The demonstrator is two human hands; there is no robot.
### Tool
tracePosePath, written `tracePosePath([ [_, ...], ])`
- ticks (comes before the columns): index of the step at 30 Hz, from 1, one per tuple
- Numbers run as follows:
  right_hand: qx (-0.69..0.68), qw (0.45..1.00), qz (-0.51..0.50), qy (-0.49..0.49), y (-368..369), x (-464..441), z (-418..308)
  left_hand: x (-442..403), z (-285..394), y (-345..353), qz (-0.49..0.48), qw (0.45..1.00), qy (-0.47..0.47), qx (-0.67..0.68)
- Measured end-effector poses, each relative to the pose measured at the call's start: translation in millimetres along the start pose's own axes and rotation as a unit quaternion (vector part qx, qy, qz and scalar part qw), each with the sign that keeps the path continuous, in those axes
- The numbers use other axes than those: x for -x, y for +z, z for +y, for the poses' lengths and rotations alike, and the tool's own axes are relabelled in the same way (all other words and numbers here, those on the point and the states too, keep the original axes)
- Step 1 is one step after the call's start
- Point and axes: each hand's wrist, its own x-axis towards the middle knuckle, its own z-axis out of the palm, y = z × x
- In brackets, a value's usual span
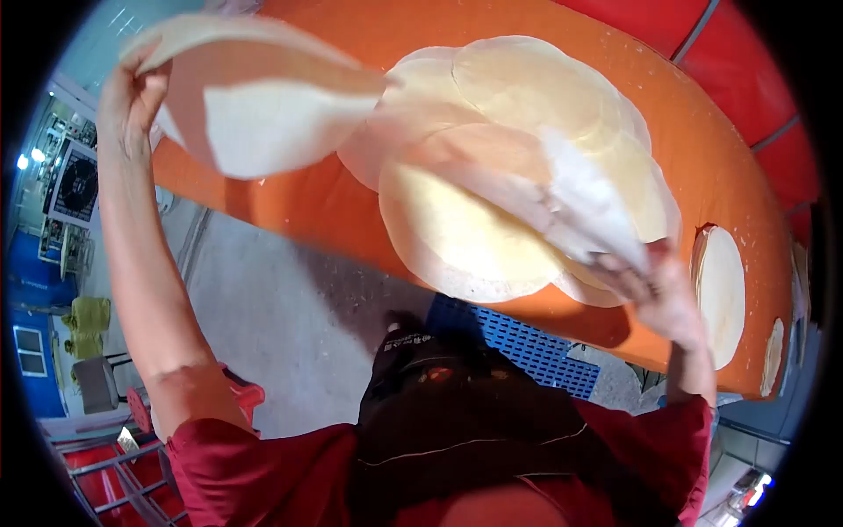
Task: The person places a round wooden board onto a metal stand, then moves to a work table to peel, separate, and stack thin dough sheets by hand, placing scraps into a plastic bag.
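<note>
A thin, round, pale flatbread hangs in the air at the upper left, blurred by motion. My left hand pinches its outer edge, thumb against fingers. Over on the right, my right hand is closed on a thin white flatbread sheet, which is smeared and folded along its length. Whether the two raised pieces are one sheet or separate cannot be made out. Beneath them, several round yellowish flatbreads lie overlapping in a ring on the orange table.
A stack of flatbreads sits at the table's right end, with a smaller one near the edge. Below the table's front edge lies a blue perforated mat. A chair stands at the far left.
</note>
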Motion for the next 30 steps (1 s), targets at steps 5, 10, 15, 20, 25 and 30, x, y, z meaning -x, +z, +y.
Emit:
tracePosePath([
  [5,-0.288,0.907,0.204,0.228,-82.2,-60.5,31.5,-31.0,-26.2,12.1,0.16,0.984,0.067,-0.034],
  [10,-0.197,0.891,0.312,0.264,-130.1,-165.8,-25.6,-9.2,-115.2,-143.1,0.225,0.969,-0.037,-0.096],
  [15,-0.038,0.944,0.282,0.165,-85.5,-305.9,-107.4,88.4,-208.1,-236.9,0.261,0.904,-0.332,-0.064],
  [20,0.279,0.943,0.161,-0.089,-14.9,-465.2,-212.0,121.8,-175.6,-276.7,0.333,0.88,-0.223,-0.255],
  [25,0.379,0.903,0.051,-0.197,124.1,-532.5,-253.2,159.6,-134.4,-334.9,0.37,0.891,-0.167,-0.204],
  [30,0.193,0.956,-0.071,-0.21,198.7,-609.7,-204.2,184.1,-83.8,-352.5,0.426,0.84,-0.176,-0.287],
])
